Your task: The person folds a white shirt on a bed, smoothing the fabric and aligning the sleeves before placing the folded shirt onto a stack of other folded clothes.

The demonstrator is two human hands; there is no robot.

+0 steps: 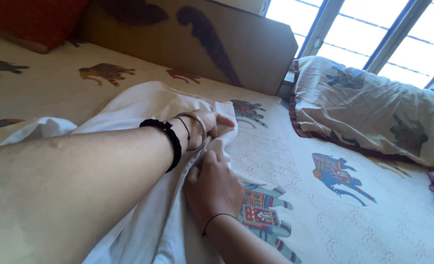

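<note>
Hands meet at one edge of a white cloth [143,112] spread across the bed. In the head view the left hand [208,124], with a metal bangle [197,128] and a black braided band [170,142] at the wrist, pinches the cloth's edge between thumb and fingers. The right hand [216,185] lies just beside it, fingers pressed on the same edge; whether it grips or only holds the fabric flat cannot be told. The step in hand looks like straightening or folding that edge, which calls for both hands to keep the fabric taut. Under the cloth lies a cream bedsheet [324,215] printed with elephants. A pillow [368,110] rests well apart to the right, near the window [373,39], and a wooden headboard [217,44] stands behind; nothing blocks the hands.
</note>
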